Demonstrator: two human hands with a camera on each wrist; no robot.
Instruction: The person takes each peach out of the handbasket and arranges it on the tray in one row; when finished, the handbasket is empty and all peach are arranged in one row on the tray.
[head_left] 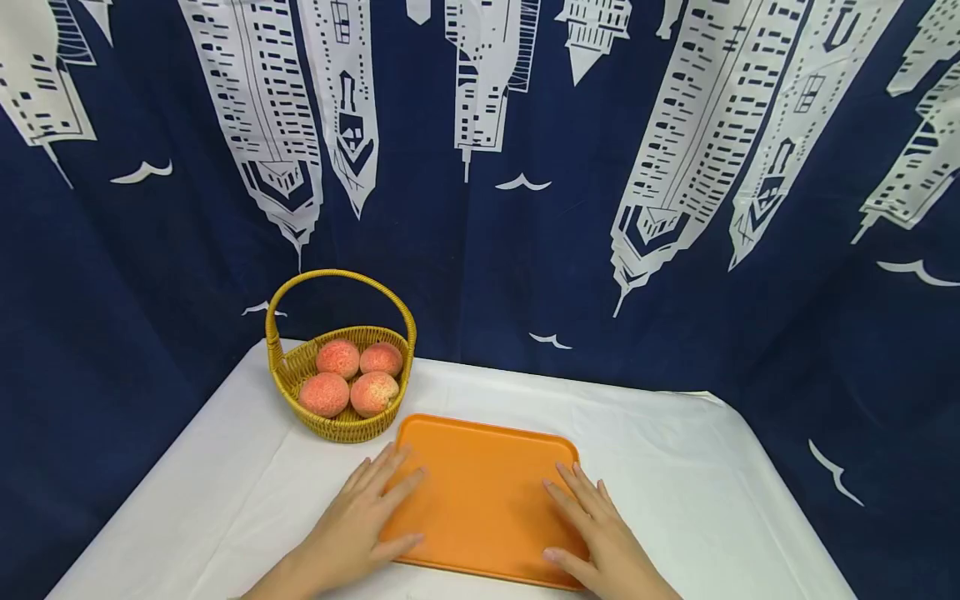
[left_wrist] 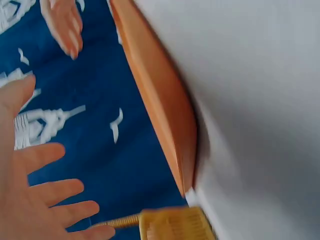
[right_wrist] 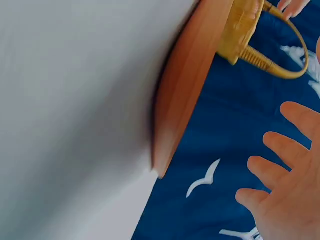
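An orange rectangular tray (head_left: 483, 500) lies on the white-covered table. My left hand (head_left: 348, 521), its fingers spread, overlaps the tray's left side in the head view. Over the opposite side is my right hand (head_left: 607, 537), also with fingers apart. Both wrist views show the hands raised above the tray, with nothing in the left palm (left_wrist: 45, 205) or the right palm (right_wrist: 295, 185). Behind the tray to the left stands a yellow wicker basket (head_left: 345, 431) with a tall handle. Several reddish peaches (head_left: 324, 394) lie inside it.
A white cloth (head_left: 675, 475) covers the table. Behind it hangs a dark blue curtain (head_left: 495, 267) printed with white buildings and birds. The basket's arched handle (head_left: 341, 273) rises in front of the curtain, and the basket stands close to the tray's back left corner.
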